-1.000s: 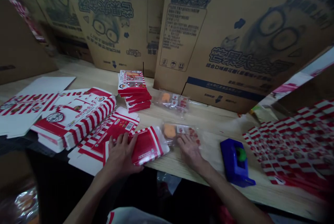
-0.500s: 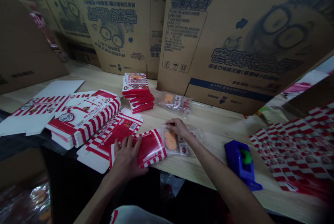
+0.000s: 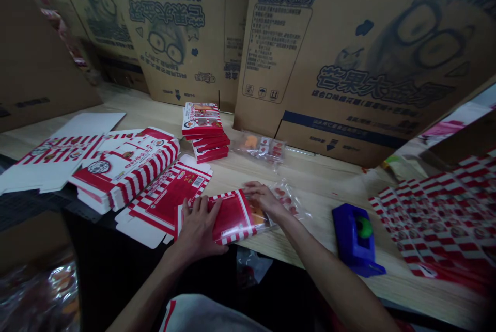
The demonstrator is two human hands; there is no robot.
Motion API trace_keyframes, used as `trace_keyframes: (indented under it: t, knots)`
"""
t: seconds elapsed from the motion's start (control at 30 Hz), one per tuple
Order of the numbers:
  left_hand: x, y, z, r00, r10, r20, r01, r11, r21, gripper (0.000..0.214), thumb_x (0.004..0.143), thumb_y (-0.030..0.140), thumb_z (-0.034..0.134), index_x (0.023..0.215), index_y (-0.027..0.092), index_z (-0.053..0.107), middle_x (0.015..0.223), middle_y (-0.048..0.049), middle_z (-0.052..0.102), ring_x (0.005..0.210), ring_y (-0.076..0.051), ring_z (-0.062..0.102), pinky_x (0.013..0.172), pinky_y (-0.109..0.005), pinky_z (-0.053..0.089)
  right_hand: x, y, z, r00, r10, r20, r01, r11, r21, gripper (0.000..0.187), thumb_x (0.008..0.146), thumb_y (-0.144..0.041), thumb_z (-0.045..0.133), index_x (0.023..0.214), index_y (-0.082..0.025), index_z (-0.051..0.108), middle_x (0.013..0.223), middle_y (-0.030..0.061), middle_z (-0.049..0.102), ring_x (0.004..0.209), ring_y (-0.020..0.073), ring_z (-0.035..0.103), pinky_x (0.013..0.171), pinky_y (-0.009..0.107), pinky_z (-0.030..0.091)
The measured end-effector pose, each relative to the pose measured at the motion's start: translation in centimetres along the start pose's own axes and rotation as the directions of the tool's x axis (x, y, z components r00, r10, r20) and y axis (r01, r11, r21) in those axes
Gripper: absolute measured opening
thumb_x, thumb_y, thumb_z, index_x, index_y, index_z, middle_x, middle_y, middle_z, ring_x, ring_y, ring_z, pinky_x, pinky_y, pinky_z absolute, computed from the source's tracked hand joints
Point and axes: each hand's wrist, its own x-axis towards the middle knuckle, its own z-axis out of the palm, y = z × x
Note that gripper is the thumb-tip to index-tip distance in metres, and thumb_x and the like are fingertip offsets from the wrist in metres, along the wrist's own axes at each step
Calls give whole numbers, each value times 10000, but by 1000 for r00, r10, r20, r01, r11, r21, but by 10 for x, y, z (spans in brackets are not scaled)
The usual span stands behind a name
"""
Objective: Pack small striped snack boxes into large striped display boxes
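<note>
My left hand (image 3: 199, 226) lies flat on a red and white striped carton (image 3: 232, 216) at the table's front edge, fingers spread, holding it down. My right hand (image 3: 263, 199) grips a clear plastic snack packet (image 3: 284, 200) with orange and red contents. The packet's left end sits inside the carton's open right end, and its right end sticks out onto the table. A second clear packet (image 3: 261, 146) lies further back on the table.
Flat striped carton blanks (image 3: 170, 195) and a thick pile of them (image 3: 124, 169) lie to the left. A stack of filled cartons (image 3: 203, 128) stands behind. A blue tape dispenser (image 3: 354, 239) sits to the right, more striped blanks (image 3: 437, 218) beyond it. Large cardboard boxes (image 3: 349, 58) wall the back.
My right hand took hold of the near snack packet and pushed it leftward into the open carton. My left hand stayed pressed on the carton.
</note>
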Motion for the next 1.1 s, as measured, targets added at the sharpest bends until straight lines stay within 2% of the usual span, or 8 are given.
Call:
trace_keyframes:
  t: [0.13, 0.3, 0.4, 0.57, 0.67, 0.77, 0.93, 1.1]
  knots:
    - [-1, -1, 0, 1000, 8, 28, -8, 1000, 13, 1187, 463, 625, 783, 1468, 143, 373, 1460, -293, 367, 1356, -476, 308, 1104, -671, 56, -6, 4, -46, 974, 104, -201, -121, 990, -76, 308, 772, -286, 543, 999, -184, 725, 1250, 122, 642, 1155, 269, 596, 977, 425, 463]
    - [-1, 0, 1, 1000, 17, 23, -17, 1000, 16, 1217, 442, 649, 789, 1462, 130, 376, 1451, -299, 372, 1349, -480, 307, 1101, -679, 51, -32, 15, -105, 894, 284, -347, -375, 897, -234, 548, 808, -493, 543, 1220, -139, 617, 1135, 178, 690, 1133, 336, 606, 1040, 515, 381]
    - [2, 10, 1, 1000, 29, -1, -29, 1000, 0, 1187, 448, 631, 792, 1442, 114, 400, 1413, -293, 406, 1318, -478, 332, 1095, -677, 87, -54, 8, -89, 894, 351, -280, -411, 890, -199, 586, 831, -536, 490, 1249, -140, 595, 1051, 151, 723, 1105, 322, 628, 1021, 495, 413]
    - [4, 28, 7, 997, 57, -51, -57, 998, -2, 1141, 432, 620, 781, 1394, 106, 448, 1349, -263, 456, 1238, -460, 389, 1097, -641, 134, -87, -19, -26, 939, 327, 104, -343, 899, 272, 646, 787, -602, 575, 1271, -175, 542, 1041, 107, 729, 932, 282, 689, 834, 429, 539]
    - [0, 33, 7, 994, -6, -111, 3, 1000, -26, 1107, 474, 622, 757, 1404, 119, 428, 1342, -247, 450, 1229, -445, 392, 1078, -623, 184, -104, -26, -14, 951, 280, -132, -221, 913, 344, 538, 756, -523, 673, 1168, -209, 527, 1118, 105, 690, 1052, 270, 645, 925, 438, 502]
    - [-8, 42, -1, 973, -107, -204, 94, 993, -76, 1117, 517, 660, 732, 1423, 101, 393, 1347, -261, 424, 1229, -454, 380, 1059, -621, 214, -121, -26, -13, 842, 228, -489, -84, 951, 297, 425, 706, -440, 757, 951, -230, 480, 1182, 100, 620, 1149, 253, 586, 983, 425, 469]
    - [-27, 56, -6, 968, -110, -227, 50, 965, -257, 1251, 405, 692, 799, 1435, 116, 384, 1272, -231, 497, 1170, -462, 437, 1008, -621, 311, -142, -29, -12, 839, 390, -379, -116, 808, 577, 481, 695, -400, 786, 841, -259, 350, 886, 5, 656, 775, 184, 679, 686, 318, 563]
    - [-37, 42, 14, 991, -2, -132, -99, 649, -754, 763, 823, 451, 609, 1476, 170, 330, 1323, -177, 550, 1165, -315, 563, 986, -483, 457, -163, -24, -30, 876, 418, -241, -157, 720, 675, 458, 682, -328, 811, 899, -268, 411, 904, 1, 710, 756, 196, 702, 667, 321, 572]
